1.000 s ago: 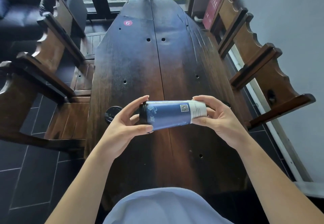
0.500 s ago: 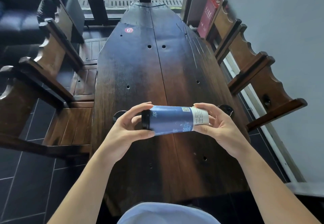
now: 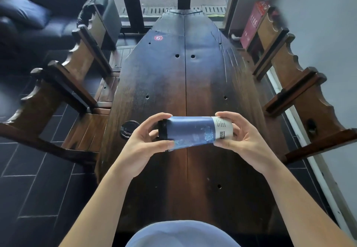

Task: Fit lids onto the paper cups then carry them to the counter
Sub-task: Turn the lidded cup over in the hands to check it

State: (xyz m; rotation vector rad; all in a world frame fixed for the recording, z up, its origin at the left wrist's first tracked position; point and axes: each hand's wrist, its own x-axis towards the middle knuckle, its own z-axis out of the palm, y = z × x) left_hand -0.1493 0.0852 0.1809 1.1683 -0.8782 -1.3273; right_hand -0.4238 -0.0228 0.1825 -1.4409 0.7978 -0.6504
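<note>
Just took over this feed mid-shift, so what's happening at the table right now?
A person holds a blue paper cup on its side above the dark wooden table. The left hand grips the end with the black lid, which sits on the cup's mouth, while the right hand grips the white base end. A second black lid lies on the table near its left edge, just beyond the left hand. No other cup is in view.
</note>
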